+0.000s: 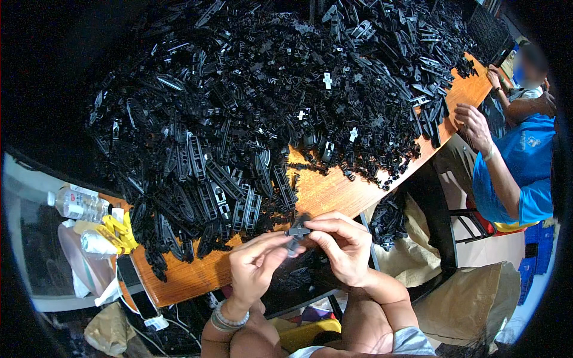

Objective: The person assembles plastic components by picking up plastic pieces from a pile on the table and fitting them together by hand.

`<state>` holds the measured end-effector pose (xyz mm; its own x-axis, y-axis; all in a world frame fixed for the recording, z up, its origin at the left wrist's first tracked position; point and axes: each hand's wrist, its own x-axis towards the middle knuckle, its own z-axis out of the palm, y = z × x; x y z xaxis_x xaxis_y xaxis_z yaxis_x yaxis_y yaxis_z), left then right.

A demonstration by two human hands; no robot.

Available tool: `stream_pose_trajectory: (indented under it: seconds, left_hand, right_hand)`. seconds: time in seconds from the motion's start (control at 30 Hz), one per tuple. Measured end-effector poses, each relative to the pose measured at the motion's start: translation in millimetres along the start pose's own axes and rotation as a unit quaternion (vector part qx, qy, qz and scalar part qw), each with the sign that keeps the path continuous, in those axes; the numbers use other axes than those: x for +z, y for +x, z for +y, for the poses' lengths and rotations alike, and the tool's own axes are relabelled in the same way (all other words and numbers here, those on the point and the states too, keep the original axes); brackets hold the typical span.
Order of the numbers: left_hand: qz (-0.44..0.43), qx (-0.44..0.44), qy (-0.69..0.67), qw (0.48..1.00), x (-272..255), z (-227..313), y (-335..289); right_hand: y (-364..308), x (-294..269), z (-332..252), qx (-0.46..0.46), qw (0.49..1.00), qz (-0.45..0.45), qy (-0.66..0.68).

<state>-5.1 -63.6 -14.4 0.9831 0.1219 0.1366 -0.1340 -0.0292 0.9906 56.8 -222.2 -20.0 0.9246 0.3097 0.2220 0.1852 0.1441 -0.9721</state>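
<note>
Just over the table's near edge, both my hands meet at a small black plastic part (pixel 299 231). My right hand (pixel 346 247) pinches it between thumb and forefinger. From the other side, the fingertips of my left hand (pixel 256 268) close on its lower left end, which is smeared by motion. A beaded bracelet circles my left wrist. Beyond my hands, a large heap of black plastic parts (pixel 239 101) covers most of the wooden table (pixel 334 194). Long slotted black pieces (pixel 218 200) lie at the heap's near side, with small clip-like pieces further right.
At the left are a clear plastic bottle (pixel 77 204) and a yellow plastic object (pixel 119 232). More black parts (pixel 388 221) fill a container below the table, beside a brown paper bag (pixel 471 304). A co-worker in a blue shirt (pixel 513 167) and another person are at the right.
</note>
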Motion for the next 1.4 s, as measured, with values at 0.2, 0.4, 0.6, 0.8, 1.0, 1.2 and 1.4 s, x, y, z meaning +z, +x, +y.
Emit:
stream_pose_trajectory:
  seconds: [0.2, 0.4, 0.6, 0.8, 1.0, 1.2, 1.4]
  left_hand:
    - [0.010, -0.071, -0.146, 0.987, 11.7, -0.8, -4.2]
    - [-0.007, -0.099, -0.047, 0.994, 0.1, 2.6, -10.2]
    - [0.028, -0.085, -0.072, 0.993, -2.7, 4.0, -16.5]
    - [0.051, -0.074, -0.022, 0.996, -11.6, 7.8, -26.3]
    - [-0.009, 0.038, 0.144, 0.989, -18.8, 13.5, -22.3]
    - [0.055, -0.002, 0.075, 0.996, -6.9, 11.6, -25.6]
    - [0.021, -0.015, 0.215, 0.976, -33.4, 11.9, -23.8]
  right_hand:
    - [-3.2, 0.4, -1.4, -0.049, 0.997, -0.060, -0.020]
    - [-4.7, -1.5, -0.7, -0.079, 0.988, -0.065, -0.114]
    - [2.1, -1.0, -3.5, -0.167, 0.962, -0.100, -0.192]
    - [-2.2, -1.0, -3.5, 0.003, 0.981, -0.173, -0.085]
    - [-2.1, -2.3, -2.1, -0.027, 0.974, -0.215, -0.064]
    - [-2.4, -3.2, 4.2, -0.029, 0.966, -0.243, -0.087]
    - [14.1, -11.9, 9.2, -0.075, 0.919, -0.377, -0.083]
